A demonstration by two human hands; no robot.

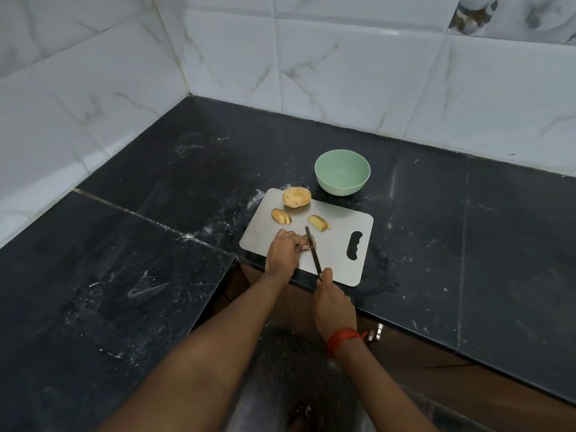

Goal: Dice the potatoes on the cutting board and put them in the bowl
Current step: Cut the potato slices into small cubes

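A steel cutting board lies on the black counter. On it sit a whole potato, a cut piece at the left and a wedge to the right. My left hand pinches a small potato piece against the board. My right hand grips the handle of a dark knife, whose blade lies across that piece. A pale green bowl stands empty just beyond the board.
The black stone counter turns a corner, with white marble tiles behind it. Its front edge runs just under the board. A brown cabinet with a metal handle is below on the right.
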